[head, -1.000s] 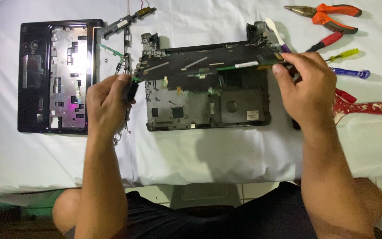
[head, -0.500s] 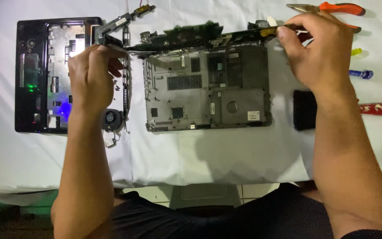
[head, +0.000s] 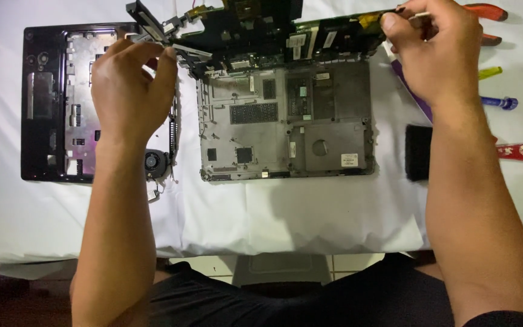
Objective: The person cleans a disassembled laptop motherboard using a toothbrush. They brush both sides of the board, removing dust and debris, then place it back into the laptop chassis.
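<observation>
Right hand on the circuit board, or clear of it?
Touching. In the head view the right hand pinches the right end of the circuit board, its fingertips closed on the board's edge, with the board held up above the grey laptop base.

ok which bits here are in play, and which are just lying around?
In play:
left hand
right hand
motherboard, lifted at both ends
grey laptop base beneath it

Lying about:
black palmrest frame
small fan
black pad
screwdrivers

Laptop base shell [head: 286, 121] at centre of tabletop [head: 273, 212], circuit board [head: 273, 33] raised over its far edge between left hand [head: 129, 85] and right hand [head: 440, 51], bezel frame [head: 62, 103] to the left, small fan [head: 154, 162] between them, flat pad [head: 419, 151] and hand tools [head: 503, 103] to the right.
</observation>
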